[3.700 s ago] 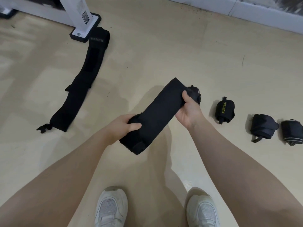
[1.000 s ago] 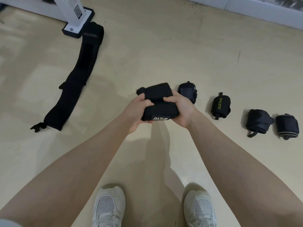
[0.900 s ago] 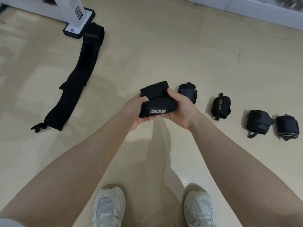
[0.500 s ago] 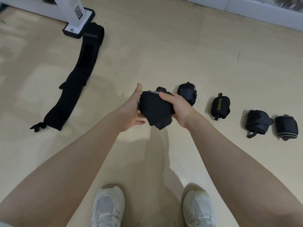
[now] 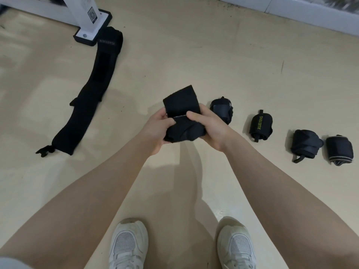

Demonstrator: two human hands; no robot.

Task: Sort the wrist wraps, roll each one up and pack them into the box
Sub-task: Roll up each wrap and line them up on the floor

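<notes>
Both hands hold a black wrist wrap [image 5: 182,121] above the floor, mostly rolled, with a loose flap standing up at its far end. My left hand [image 5: 156,131] grips its left side, thumb on top. My right hand [image 5: 207,129] grips the right side, thumb pressing across the roll. Several rolled black wraps lie in a row on the floor to the right: one [image 5: 222,110] just behind my right hand, one lettered XUEYING [image 5: 261,126], another [image 5: 305,144], and a grey-edged one [image 5: 340,150]. A long unrolled black wrap [image 5: 91,90] lies flat at the left. No box is in view.
A white machine foot with a black base [image 5: 91,30] stands at the top left, touching the unrolled wrap's far end. A white baseboard [image 5: 291,10] runs along the back right. My two white shoes [image 5: 128,245] stand on the beige floor below the hands.
The wrap was a long strip stretched between my hands; it has been rolled up into a bundle. In the last half second the bundle turned and a loose flap now points away from me.
</notes>
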